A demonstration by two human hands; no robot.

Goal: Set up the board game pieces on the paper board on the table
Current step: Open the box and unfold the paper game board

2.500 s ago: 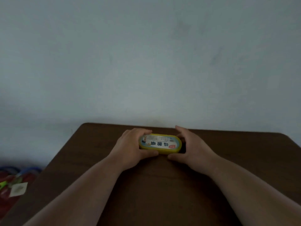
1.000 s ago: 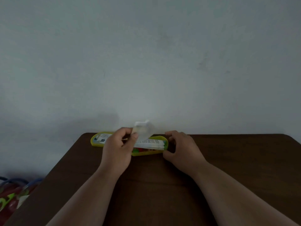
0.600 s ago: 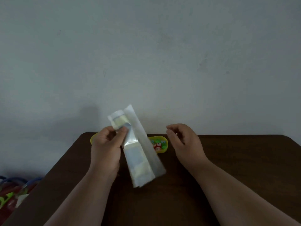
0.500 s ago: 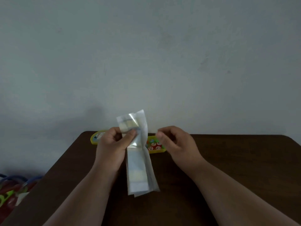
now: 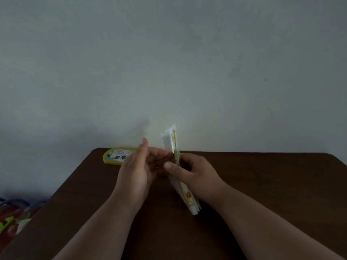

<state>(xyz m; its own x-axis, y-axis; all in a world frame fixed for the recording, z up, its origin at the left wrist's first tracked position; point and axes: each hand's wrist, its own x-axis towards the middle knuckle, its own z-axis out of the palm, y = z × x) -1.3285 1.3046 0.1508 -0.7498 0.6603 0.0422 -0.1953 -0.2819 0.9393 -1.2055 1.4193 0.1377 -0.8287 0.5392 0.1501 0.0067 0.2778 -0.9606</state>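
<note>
Only the head view here. You're at a dark brown wooden table [image 5: 262, 184] pushed up against a plain pale wall [image 5: 169, 62], and the lighting is pretty dim. Off the table's left edge, down on the floor, there's a pile of colourful stuff [image 5: 13, 214], red, blue and green, too blurry to say what it is.

At the far edge near the left corner lies a yellow oval lid [image 5: 117, 156] with a printed label facing up. Your left hand [image 5: 135, 175] covers its right end, and whatever sits behind your hands is hidden, so you can't see any container contents from here.

The folded paper board [image 5: 185, 192] is up off the table, held edge-on between your hands around the middle of the far half, its top poking up in front of the wall. Your right hand [image 5: 195, 175] is clamped around it, thumb across the front. Your left hand has its fingers mostly straight, and it seems to be touching a thin pale flap [image 5: 143, 135], though that bit is too smeared to tell.
</note>
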